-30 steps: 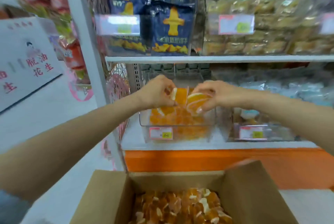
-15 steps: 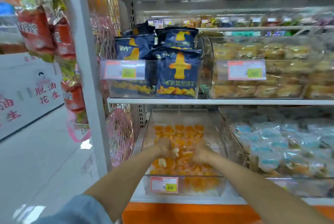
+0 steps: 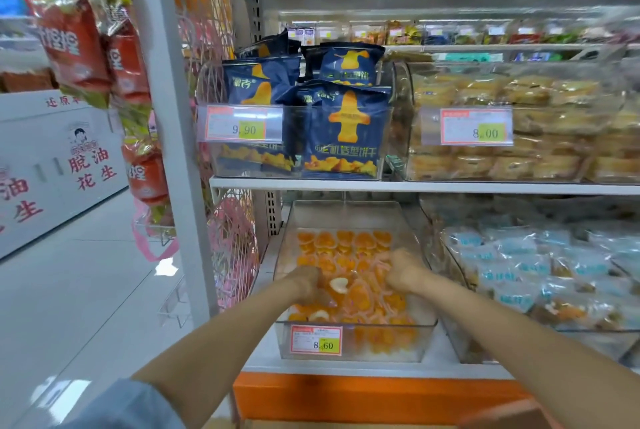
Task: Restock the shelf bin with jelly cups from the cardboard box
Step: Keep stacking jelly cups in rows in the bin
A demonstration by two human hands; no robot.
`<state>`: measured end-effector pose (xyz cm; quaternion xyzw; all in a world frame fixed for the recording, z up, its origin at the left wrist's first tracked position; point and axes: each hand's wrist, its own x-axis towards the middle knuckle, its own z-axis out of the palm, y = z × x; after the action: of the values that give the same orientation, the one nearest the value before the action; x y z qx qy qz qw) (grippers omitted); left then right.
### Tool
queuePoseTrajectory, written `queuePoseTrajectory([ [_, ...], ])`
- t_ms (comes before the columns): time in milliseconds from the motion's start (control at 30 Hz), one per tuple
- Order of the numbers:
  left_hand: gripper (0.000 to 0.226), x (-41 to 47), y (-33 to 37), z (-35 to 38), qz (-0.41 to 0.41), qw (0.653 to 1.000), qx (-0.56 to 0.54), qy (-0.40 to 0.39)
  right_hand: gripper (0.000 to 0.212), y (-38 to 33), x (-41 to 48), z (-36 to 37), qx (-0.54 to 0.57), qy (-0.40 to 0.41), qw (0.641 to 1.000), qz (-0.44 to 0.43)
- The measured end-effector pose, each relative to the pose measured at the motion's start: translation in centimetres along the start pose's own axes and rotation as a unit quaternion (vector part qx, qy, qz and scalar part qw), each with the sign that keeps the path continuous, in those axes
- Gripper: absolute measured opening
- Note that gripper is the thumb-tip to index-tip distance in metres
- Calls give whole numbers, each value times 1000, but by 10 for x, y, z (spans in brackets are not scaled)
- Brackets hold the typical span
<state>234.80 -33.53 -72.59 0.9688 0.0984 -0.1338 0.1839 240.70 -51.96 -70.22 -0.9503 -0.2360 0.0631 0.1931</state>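
The clear shelf bin [image 3: 424,331] stands on the lower shelf, holding several orange jelly cups [image 3: 349,241] and bearing an 8.60 price label [image 3: 316,339]. Both my hands are down inside it, near its front. My left hand [image 3: 306,281] has its fingers curled down into the cups, with a white-bottomed cup [image 3: 338,284] right beside it. My right hand [image 3: 401,271] is knuckles-up, fingers curled over the cups; the fingertips of both are hidden. Only a blurred flap of the cardboard box [image 3: 502,414] shows at the bottom edge.
A bin of blue-wrapped packets [image 3: 526,276] adjoins on the right. On the shelf above are dark blue snack bags [image 3: 343,130] and wrapped cakes [image 3: 502,158]. A white upright post [image 3: 173,123] with hanging red bags [image 3: 76,47] stands left; the aisle floor [image 3: 69,290] lies beyond.
My hands carried jelly cups from above the box forward and down into the bin. The view tilted up, so the box dropped almost out of sight.
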Motion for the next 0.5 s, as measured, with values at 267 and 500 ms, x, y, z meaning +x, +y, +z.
queuePoseTrajectory([
  [267,15,-4,-3,-7,29,987,12,158,40,-5,-3,-9,102,65,993,4],
  [500,15,-18,-1,-1,41,983,68,165,24,-7,4,-6,276,27,960,51],
])
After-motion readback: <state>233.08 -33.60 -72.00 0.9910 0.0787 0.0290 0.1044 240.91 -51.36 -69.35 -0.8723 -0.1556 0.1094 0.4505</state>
